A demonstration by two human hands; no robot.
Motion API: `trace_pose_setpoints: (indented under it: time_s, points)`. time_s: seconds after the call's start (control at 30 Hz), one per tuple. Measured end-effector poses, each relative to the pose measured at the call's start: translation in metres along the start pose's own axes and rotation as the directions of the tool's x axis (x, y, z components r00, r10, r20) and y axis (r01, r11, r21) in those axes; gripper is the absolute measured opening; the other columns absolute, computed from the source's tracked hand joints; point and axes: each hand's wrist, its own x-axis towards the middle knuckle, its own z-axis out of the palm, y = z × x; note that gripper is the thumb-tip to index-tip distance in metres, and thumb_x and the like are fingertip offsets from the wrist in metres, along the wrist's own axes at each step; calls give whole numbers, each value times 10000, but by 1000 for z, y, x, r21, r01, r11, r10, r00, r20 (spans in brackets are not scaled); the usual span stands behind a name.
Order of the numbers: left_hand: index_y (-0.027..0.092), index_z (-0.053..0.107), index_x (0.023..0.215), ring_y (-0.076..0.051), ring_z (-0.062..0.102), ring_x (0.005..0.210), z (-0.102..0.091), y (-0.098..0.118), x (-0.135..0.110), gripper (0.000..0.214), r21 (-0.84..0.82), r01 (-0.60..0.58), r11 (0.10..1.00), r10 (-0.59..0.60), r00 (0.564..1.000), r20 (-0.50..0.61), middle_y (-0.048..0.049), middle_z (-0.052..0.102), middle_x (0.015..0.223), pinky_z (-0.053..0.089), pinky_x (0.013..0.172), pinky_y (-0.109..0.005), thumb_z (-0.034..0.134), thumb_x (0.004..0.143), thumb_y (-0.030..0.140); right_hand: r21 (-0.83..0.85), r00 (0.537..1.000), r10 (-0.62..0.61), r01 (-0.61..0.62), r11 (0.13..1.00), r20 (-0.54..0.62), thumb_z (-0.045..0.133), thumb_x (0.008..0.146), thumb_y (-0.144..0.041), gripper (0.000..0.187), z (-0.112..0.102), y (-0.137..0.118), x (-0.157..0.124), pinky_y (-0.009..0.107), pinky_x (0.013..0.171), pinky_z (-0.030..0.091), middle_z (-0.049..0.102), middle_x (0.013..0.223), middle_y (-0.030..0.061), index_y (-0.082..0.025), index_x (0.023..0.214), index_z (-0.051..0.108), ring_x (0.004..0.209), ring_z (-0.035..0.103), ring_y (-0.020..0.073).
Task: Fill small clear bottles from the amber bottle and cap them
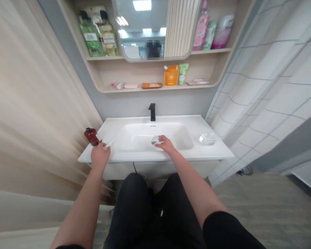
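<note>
My right hand is over the front of the white basin, its fingers closed around a small clear container, which looks like a glass or cup. On the left end of the counter my left hand has its fingers curled together. A pale, thin, see-through thing shows by its thumb, too blurred to name. Right beside those fingers is a dark red-brown bottle with a black cap, leaning a little; whether the hand touches it I cannot tell.
A black faucet rises behind the basin. A clear container sits on the counter's right end. Above, a shelf carries an orange pouch, a green tube and several small items. A beige curtain hangs at left.
</note>
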Motion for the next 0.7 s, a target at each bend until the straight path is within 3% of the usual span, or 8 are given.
trace_pose_setpoints:
  time_s: [0.13, 0.27, 0.6, 0.7]
  points:
    - [199, 695, 1162, -384, 712, 994, -8, 2, -4, 294, 183, -7, 983, -1, 999, 47, -194, 737, 1087, 534, 860, -463, 643, 928, 369, 15, 1000, -10, 9, 1000, 17, 953, 644, -422, 622, -1, 2, -1, 483, 979, 602, 773, 1120, 61, -248, 1184, 697, 1059, 744, 288]
    - [175, 675, 1225, -385, 719, 971, -8, 7, -11, 333, 243, 25, 970, -40, 998, 57, -218, 722, 1155, 533, 826, -459, 621, 942, 341, 29, 1000, 0, 0, 1000, 11, 960, 638, -426, 645, -1, 2, -1, 479, 992, 605, 773, 1146, 59, -256, 1198, 689, 1068, 746, 282]
    - [145, 647, 1294, -359, 682, 1112, -10, 12, -30, 436, 120, 44, 992, -36, 997, -70, -216, 623, 1334, 556, 969, -468, 642, 939, 398, 45, 998, -32, 29, 999, 47, 970, 657, -469, 635, -4, -5, -6, 502, 1014, 605, 789, 1172, 83, -243, 1191, 713, 1081, 759, 302]
    - [155, 635, 1284, -377, 652, 1201, -20, 4, -23, 445, 41, 132, 990, -123, 976, -177, -194, 633, 1322, 540, 1059, -501, 640, 957, 455, 110, 999, -22, 19, 994, 25, 954, 684, -513, 664, -3, -6, -7, 485, 995, 627, 787, 1178, 97, -235, 1232, 702, 1076, 771, 294]
